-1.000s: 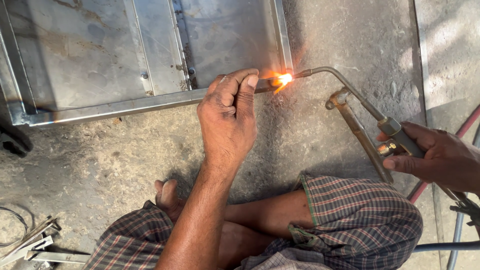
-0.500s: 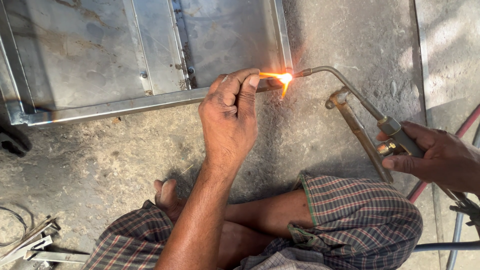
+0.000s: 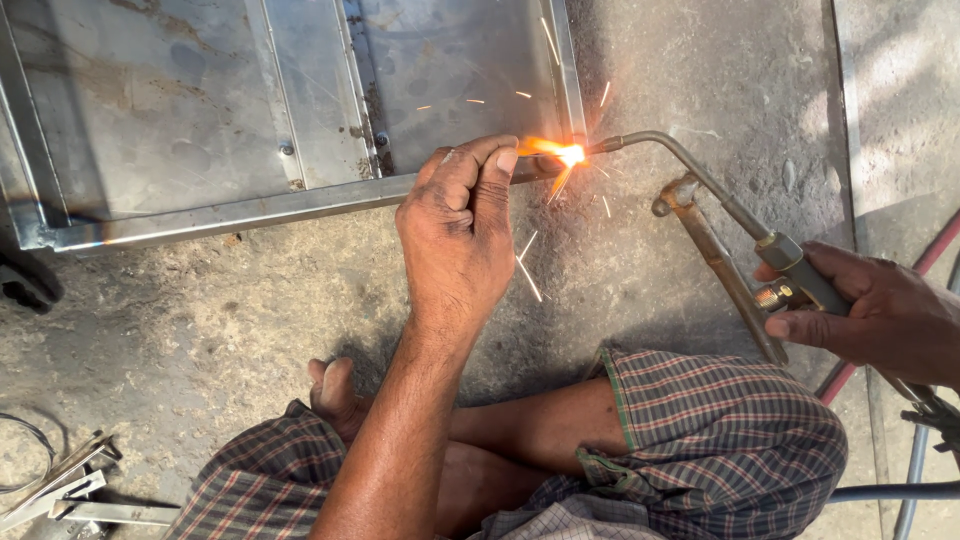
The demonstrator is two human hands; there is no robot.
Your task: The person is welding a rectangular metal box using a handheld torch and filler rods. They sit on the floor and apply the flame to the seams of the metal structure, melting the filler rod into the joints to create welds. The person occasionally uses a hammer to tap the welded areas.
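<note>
My left hand (image 3: 462,225) pinches a thin filler rod whose glowing tip meets the flame (image 3: 565,154) at the lower right corner of a sheet-metal frame (image 3: 250,120) lying on the concrete floor. My right hand (image 3: 872,312) grips the handle of a gas torch (image 3: 700,175). The torch's bent nozzle points left at that same corner. Sparks fly out around the flame. The rod itself is mostly hidden by my fingers.
Red and grey hoses (image 3: 925,420) trail from the torch at the right edge. Metal scraps (image 3: 70,490) and a wire loop lie at the lower left. A dark object (image 3: 25,285) sits at the left edge. My checked cloth (image 3: 720,440) and folded legs fill the bottom.
The flame at the frame corner now throws sparks outward. Both hands stay almost where they were.
</note>
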